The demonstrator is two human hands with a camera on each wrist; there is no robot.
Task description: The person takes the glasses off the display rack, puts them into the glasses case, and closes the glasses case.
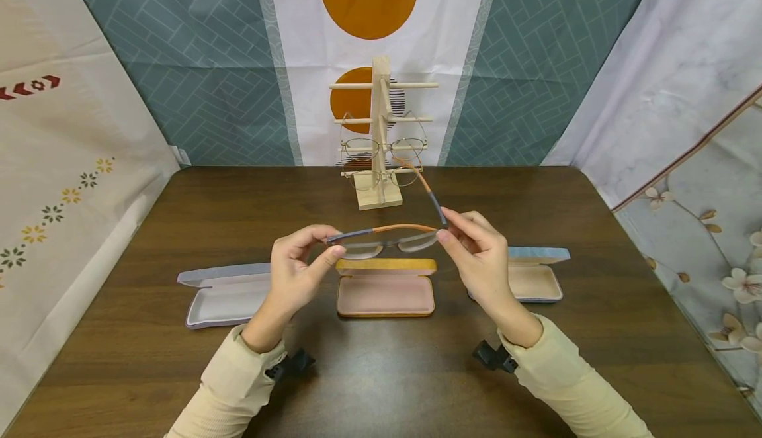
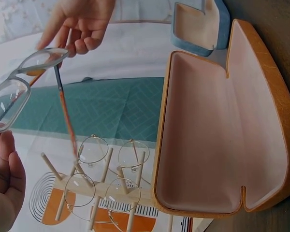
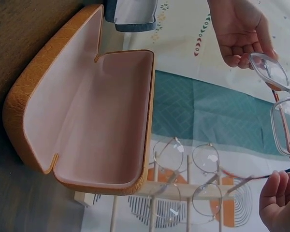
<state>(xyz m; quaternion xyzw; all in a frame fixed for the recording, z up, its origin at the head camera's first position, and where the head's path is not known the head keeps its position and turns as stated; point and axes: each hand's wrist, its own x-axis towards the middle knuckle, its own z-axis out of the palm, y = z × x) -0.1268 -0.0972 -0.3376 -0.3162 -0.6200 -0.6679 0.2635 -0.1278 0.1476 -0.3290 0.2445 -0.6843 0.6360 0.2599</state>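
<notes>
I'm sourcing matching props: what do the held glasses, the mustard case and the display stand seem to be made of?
Held glasses: likely smooth plastic, since their greyish front looks translucent. Mustard case: leather or imitation, I can't tell which, slightly glossy, its outside creased. Display stand: probably bare wood, matte, judging by its pale tan colour and round pegs.

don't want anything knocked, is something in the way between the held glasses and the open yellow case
Nothing visible stands in the way: the left hand and right hand hold the glasses up, clear of the yellow case, which lies open.
</notes>
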